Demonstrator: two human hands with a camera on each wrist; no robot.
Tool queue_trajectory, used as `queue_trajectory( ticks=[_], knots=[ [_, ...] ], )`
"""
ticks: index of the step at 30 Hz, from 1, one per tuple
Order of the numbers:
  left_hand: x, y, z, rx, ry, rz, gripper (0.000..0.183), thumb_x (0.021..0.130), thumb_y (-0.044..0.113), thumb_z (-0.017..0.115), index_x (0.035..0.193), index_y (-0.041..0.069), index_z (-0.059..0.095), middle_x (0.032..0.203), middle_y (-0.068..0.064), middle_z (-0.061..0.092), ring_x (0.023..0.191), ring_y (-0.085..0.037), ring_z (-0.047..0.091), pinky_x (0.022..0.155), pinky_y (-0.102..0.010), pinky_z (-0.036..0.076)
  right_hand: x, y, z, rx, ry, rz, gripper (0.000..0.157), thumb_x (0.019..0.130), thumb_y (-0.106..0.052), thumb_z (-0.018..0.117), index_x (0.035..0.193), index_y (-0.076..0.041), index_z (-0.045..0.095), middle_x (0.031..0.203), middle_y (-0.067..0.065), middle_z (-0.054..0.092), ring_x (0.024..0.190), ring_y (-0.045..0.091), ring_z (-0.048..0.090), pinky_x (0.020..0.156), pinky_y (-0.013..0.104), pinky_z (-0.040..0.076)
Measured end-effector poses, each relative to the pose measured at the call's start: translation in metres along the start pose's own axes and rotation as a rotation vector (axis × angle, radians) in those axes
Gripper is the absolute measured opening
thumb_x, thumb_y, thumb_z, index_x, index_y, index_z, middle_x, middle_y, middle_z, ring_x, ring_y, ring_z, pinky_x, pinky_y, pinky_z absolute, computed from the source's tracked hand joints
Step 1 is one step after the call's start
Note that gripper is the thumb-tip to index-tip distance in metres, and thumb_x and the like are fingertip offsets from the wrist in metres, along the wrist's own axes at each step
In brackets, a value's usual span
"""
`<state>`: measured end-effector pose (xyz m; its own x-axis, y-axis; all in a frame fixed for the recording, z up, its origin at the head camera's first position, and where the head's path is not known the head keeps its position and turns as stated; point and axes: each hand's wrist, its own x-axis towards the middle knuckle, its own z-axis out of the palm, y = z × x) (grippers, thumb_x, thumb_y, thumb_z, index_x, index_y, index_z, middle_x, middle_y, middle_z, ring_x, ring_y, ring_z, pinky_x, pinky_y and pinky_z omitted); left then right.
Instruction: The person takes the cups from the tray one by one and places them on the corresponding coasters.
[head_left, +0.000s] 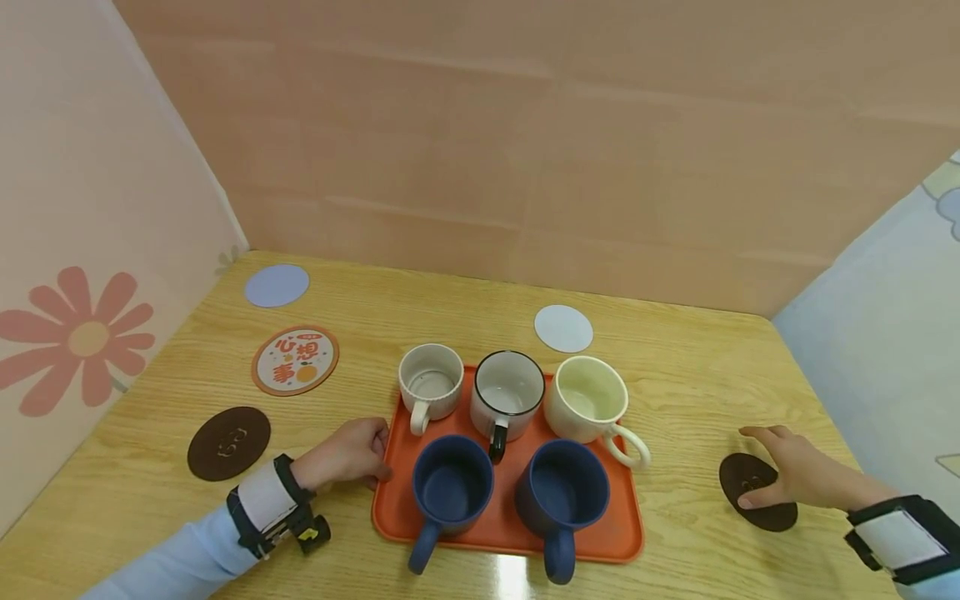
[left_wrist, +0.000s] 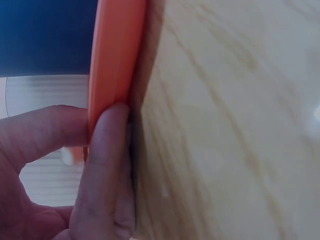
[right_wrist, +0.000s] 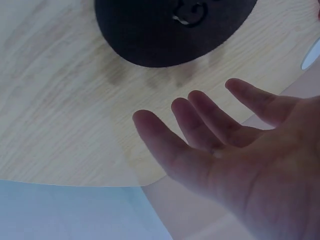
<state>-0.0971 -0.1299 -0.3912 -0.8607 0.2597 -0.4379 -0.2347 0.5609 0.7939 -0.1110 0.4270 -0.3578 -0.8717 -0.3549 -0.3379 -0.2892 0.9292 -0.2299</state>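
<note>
One dark brown round coaster [head_left: 228,443] lies on the wood-grain table [head_left: 697,358] at 9 o'clock from the shallow orange rectangular tray [head_left: 504,517]; 12 o'clock points away from the person. A pale lavender round disc [head_left: 277,286] lies between 10 and 11, and a white coaster with orange border and lettering [head_left: 295,360] at 10.

Left hand [head_left: 348,454]: at the tray's 9 o'clock edge, thumb and fingers pinching the rim. The tray's long axis runs 9 to 3 o'clock, directly away from this hand, which is the nearer one.

Mugs upright on the tray: small white mug [head_left: 431,383] between 10 and 11; dark blue mug [head_left: 453,483] at 8; white mug with black rim and black handle [head_left: 508,387] at 12; second dark blue mug [head_left: 562,492] at 4; pale yellow mug [head_left: 588,400] between 1 and 2. A white round disc [head_left: 564,328] lies beyond the tray at 1.

Right hand [head_left: 806,471]: at 3, well apart from the tray, thumb and fingers spread, holding nothing. A second dark brown coaster [head_left: 772,517] lies just beside it, toward 8 o'clock from the palm; the right wrist view shows a gap between them.
</note>
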Motion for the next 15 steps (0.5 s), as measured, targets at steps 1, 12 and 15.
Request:
queue_trajectory(
  ticks=[1,12,15],
  knots=[
    [0.0,0.0,0.0,0.001,0.001,0.0,0.028,0.062,-0.008,0.068,0.079,0.0,0.049,0.063,-0.008,0.047,0.051,-0.017,0.053,0.049,-0.029,0.052,-0.001,0.001,0.002,-0.005,0.008,0.002,0.085,0.065,-0.035,0.079,0.119,0.016,0.039,0.105,0.038,0.044,0.087,0.05,0.05,0.064,0.054,0.046],
    [0.0,0.001,0.001,0.004,0.005,-0.01,0.027,0.063,-0.008,0.069,0.079,0.0,0.049,0.063,-0.008,0.047,0.051,-0.017,0.053,0.049,-0.029,0.052,-0.014,0.006,0.019,-0.002,0.08,0.004,0.084,0.063,-0.033,0.081,0.12,0.014,0.039,0.106,0.037,0.041,0.088,0.053,0.048,0.062,0.057,0.044],
    [0.0,0.001,0.001,0.0,0.004,-0.006,0.027,0.063,-0.008,0.068,0.08,0.0,0.048,0.064,-0.008,0.047,0.051,-0.017,0.053,0.049,-0.029,0.052,-0.016,0.007,0.021,0.002,0.086,0.008,0.083,0.063,-0.032,0.081,0.119,0.014,0.039,0.105,0.036,0.042,0.087,0.05,0.049,0.062,0.056,0.044]
  ],
)
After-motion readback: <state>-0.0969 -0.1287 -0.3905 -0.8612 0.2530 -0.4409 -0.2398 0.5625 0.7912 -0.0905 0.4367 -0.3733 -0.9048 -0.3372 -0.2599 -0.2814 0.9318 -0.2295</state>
